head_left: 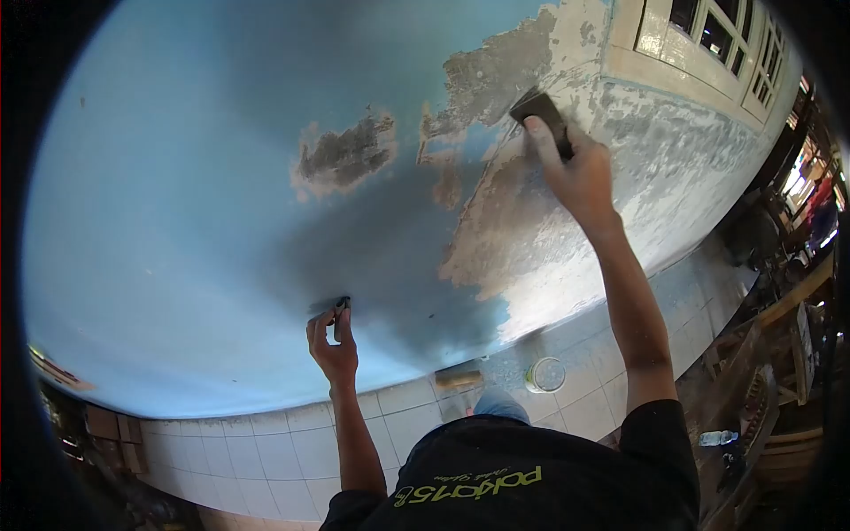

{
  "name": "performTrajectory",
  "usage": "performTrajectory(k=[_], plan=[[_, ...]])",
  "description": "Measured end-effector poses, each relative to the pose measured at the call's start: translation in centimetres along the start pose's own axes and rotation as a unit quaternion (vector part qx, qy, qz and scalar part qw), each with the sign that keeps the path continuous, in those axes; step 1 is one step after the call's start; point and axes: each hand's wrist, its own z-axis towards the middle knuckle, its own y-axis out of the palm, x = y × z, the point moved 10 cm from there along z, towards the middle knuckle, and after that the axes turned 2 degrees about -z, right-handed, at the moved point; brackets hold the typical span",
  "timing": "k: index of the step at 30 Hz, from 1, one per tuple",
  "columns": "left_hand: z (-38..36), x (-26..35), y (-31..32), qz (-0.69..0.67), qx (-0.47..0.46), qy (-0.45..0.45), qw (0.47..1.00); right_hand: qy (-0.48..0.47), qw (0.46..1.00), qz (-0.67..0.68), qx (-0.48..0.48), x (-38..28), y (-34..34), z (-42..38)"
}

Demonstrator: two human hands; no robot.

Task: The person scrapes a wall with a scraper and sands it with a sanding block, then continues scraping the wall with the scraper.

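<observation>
My right hand (580, 173) clamps a scraper (542, 115) on the wall (177, 177), upper right; left hand (332, 341) pinches a small tool. Right patch stripped; blue remains left.

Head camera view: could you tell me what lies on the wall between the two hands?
In the head view, between the left hand and right hand lies shadowed blue wall and a peeled paint patch.

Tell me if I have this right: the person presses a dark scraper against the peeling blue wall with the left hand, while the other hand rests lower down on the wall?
Not quite. The head view shows the scraper in the right hand, pressed to the peeling blue wall. The left hand is the one resting lower down on the wall.
</observation>
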Motion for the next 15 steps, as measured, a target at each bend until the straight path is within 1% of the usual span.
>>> performTrajectory(k=[2, 3, 5, 6, 7, 9, 10, 12, 13, 15], plan=[[0.2, 0.0, 0.7, -0.007, -0.006, 0.0, 1.0, -0.1, 0.993, 0.011, 0.07, -1.3, -0.6, -0.2], [0.3, -0.2, -0.5, -0.001, -0.014, 0.003, 1.0, -0.089, 0.993, 0.013, 0.07, -1.6, -0.8, -0.7], [0.2, -1.1, 0.3, -0.007, -0.015, -0.02, 1.0, -0.109, 0.99, -0.071, 0.049, -2.0, -1.1, 0.0], [0.3, -0.9, 0.3, -0.006, -0.018, -0.02, 1.0, -0.089, 0.994, -0.027, 0.055, -1.9, -1.4, 0.3], [0.5, -0.8, 0.2, -0.004, -0.021, -0.021, 1.0, -0.085, 0.995, -0.027, 0.054, -1.8, -1.1, 0.1], [0.7, -0.5, 0.1, -0.002, -0.023, -0.022, 0.999, -0.05, 0.998, 0.016, 0.047, -0.6, -0.2, -0.3], [0.8, -0.6, 0.2, -0.018, -0.029, -0.029, 0.999, -0.049, 0.998, 0.017, 0.048, -0.3, 0.1, -0.3], [0.9, -0.9, 0.4, -0.035, -0.038, -0.033, 0.998, -0.15, 0.986, -0.028, 0.074, -2.0, -0.2, -0.8], [1.0, -1.0, 0.4, -0.032, -0.038, -0.031, 0.998, -0.148, 0.986, -0.029, 0.076, -2.1, -0.3, -0.6], [1.0, -1.1, 0.5, -0.028, -0.042, -0.029, 0.998, -0.055, 0.992, 0.089, 0.064, -1.0, -1.1, 0.4]])
